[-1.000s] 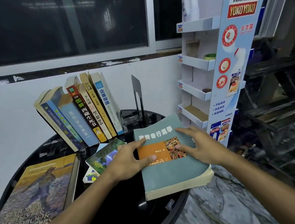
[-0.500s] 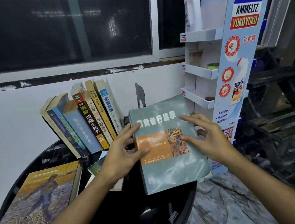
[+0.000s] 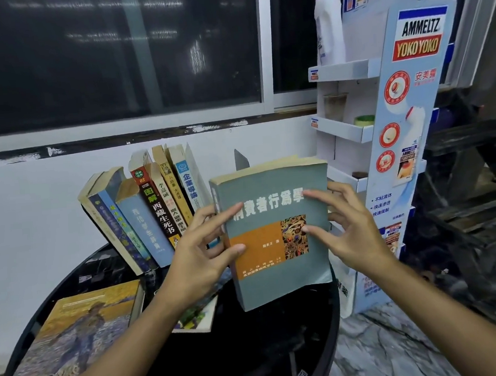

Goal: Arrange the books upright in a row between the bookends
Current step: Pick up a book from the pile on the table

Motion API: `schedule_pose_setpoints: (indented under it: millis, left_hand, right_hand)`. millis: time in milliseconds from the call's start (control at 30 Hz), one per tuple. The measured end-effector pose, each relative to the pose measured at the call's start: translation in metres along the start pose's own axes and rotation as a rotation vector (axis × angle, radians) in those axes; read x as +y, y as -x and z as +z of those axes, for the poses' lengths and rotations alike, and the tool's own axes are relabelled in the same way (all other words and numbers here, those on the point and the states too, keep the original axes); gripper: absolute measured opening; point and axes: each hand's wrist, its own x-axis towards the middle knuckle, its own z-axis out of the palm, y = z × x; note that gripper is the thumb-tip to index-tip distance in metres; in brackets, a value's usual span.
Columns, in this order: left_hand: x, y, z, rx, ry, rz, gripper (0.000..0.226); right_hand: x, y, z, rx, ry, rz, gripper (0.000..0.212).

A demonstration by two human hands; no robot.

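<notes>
A thick grey-green book [image 3: 280, 277] with an orange band on its cover is held up nearly upright above the round black table [image 3: 283, 351]. My left hand [image 3: 204, 256] grips its spine edge, thumb on the cover and fingers behind. My right hand [image 3: 348, 233] holds the opposite edge the same way. Behind it, several books [image 3: 151, 213] stand in a row leaning left against the white wall. The top of a grey metal bookend [image 3: 241, 160] shows just above the held book. No left bookend is visible.
A large painted-cover book [image 3: 74, 335] lies flat at the table's front left. A thin booklet [image 3: 196, 318] lies flat under my left wrist. A white and blue cardboard display rack [image 3: 385, 135] with a bottle stands close on the right.
Both hands have lifted the grey-green book off the table and tipped it from flat to nearly upright, moving it back toward the row and the bookend.
</notes>
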Motion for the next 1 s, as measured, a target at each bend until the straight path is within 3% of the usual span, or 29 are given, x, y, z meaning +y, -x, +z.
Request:
schedule_pose_setpoints:
  millis: [300, 433, 600, 733, 833, 1000]
  left_hand:
    - [0.000, 0.005, 0.006, 0.018, -0.076, 0.015, 0.058]
    - [0.007, 0.012, 0.008, 0.016, -0.045, 0.046, 0.045]
    - [0.014, 0.024, 0.010, 0.064, 0.175, 0.051, 0.029]
    - [0.013, 0.037, 0.017, 0.083, 0.208, 0.055, 0.034]
    - [0.013, 0.044, 0.026, 0.072, 0.136, 0.102, 0.053]
    - [0.009, 0.046, 0.041, 0.046, 0.048, 0.078, 0.075]
  right_hand:
    - [-0.019, -0.006, 0.018, 0.026, 0.344, -0.143, 0.064]
    - [-0.055, -0.004, 0.028, -0.033, 0.254, -0.190, 0.062]
    - [-0.093, -0.004, 0.032, -0.113, 0.130, -0.127, 0.076]
    - [-0.107, -0.005, 0.031, -0.160, -0.003, -0.070, 0.084]
    - [-0.113, -0.005, 0.032, -0.128, 0.015, -0.057, 0.083]
    - [-0.121, -0.009, 0.033, 0.001, 0.196, -0.028, 0.061]
